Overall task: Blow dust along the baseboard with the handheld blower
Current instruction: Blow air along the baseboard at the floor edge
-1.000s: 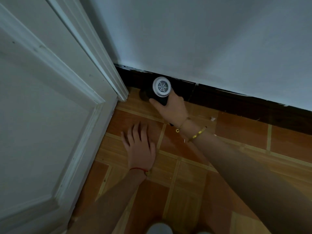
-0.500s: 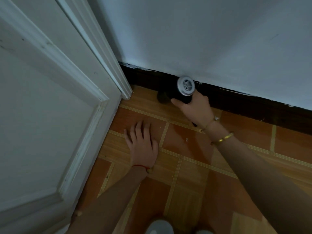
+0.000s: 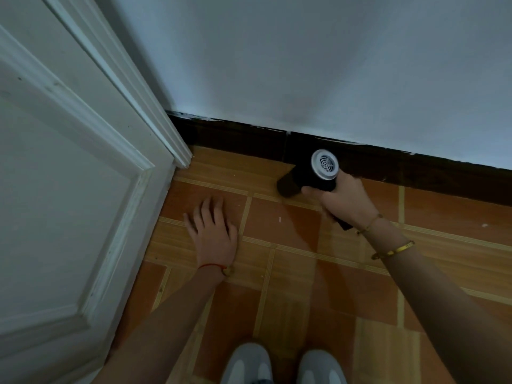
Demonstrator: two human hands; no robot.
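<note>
The right hand [image 3: 345,202] grips the blower [image 3: 307,176] by its handle. The blower lies just in front of the baseboard [image 3: 235,138], its long axis nearly parallel to it, nozzle toward the door [image 3: 69,189]. The left hand [image 3: 213,234] rests flat, fingers spread, on the floor [image 3: 291,273], farther from the baseboard.

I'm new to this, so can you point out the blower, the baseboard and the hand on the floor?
blower [image 3: 324,164]: head view, grey rear grille.
baseboard [image 3: 238,139]: head view, dark face.
left hand [image 3: 214,234]: head view, back of hand.
</note>
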